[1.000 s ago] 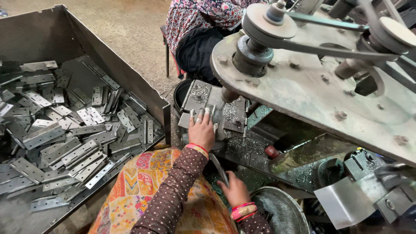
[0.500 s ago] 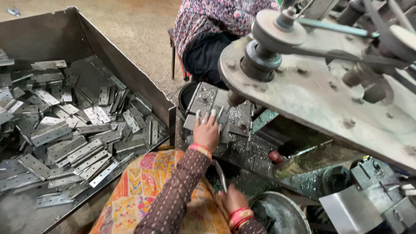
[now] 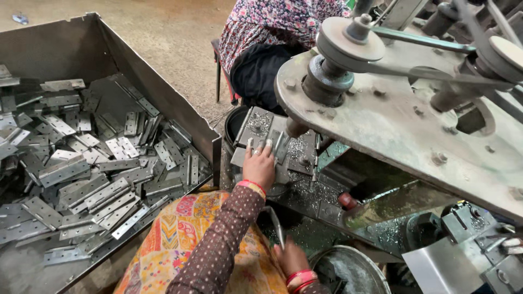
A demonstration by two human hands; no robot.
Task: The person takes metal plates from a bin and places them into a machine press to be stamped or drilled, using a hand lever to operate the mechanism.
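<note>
The left hand (image 3: 260,167) reaches forward from a brown dotted sleeve, palm down, fingers stretched flat and close together, pressing on a grey flat metal hinge plate (image 3: 256,142) that lies on the machine's steel work bed (image 3: 305,163). The grip is open, fingers resting on the plate rather than closed round it. The plate's long axis runs away from the person, toward the far edge of the bed, beneath the heavy grey pulley plate (image 3: 403,130). The right hand (image 3: 291,258) sits low by the near edge, curled round a thin bent metal lever (image 3: 277,226), grip closed on it. A large rusty steel bin (image 3: 158,103) on the left holds many loose hinge plates (image 3: 98,174).
</note>
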